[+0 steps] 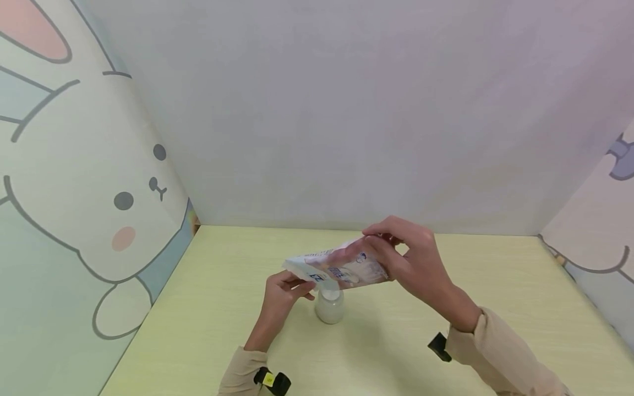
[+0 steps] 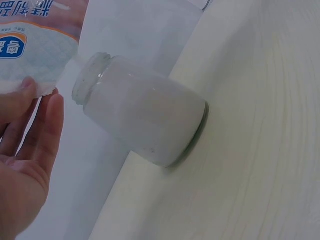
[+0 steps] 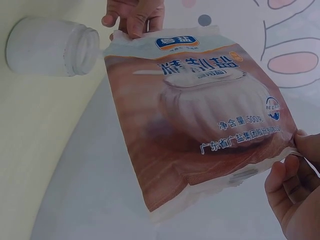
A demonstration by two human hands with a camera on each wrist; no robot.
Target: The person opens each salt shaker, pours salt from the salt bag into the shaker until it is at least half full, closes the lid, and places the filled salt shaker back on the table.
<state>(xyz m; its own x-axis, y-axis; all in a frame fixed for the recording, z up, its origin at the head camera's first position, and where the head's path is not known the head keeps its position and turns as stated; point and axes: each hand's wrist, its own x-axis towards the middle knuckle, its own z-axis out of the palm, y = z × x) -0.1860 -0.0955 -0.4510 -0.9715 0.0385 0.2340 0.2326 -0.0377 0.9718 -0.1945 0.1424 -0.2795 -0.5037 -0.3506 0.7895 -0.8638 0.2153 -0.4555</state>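
A plastic salt bag (image 3: 200,115) with a brown and white print is tilted above a glass jar (image 1: 329,309). My left hand (image 1: 282,300) pinches the bag's lower end near a corner, close to the jar's mouth. Higher up, my right hand (image 1: 413,258) grips the opposite end of the bag between thumb and fingers. White salt (image 3: 99,53) runs from the bag's corner into the jar's mouth in the right wrist view. Upright on the table, the jar (image 2: 145,112) looks white inside nearly to its neck; neither hand touches it.
The pale yellow table (image 1: 208,324) meets a plain grey-white wall (image 1: 317,121) at the back. A side wall with a rabbit drawing (image 1: 94,181) rises at the left, and another printed wall (image 1: 589,231) stands at the right.
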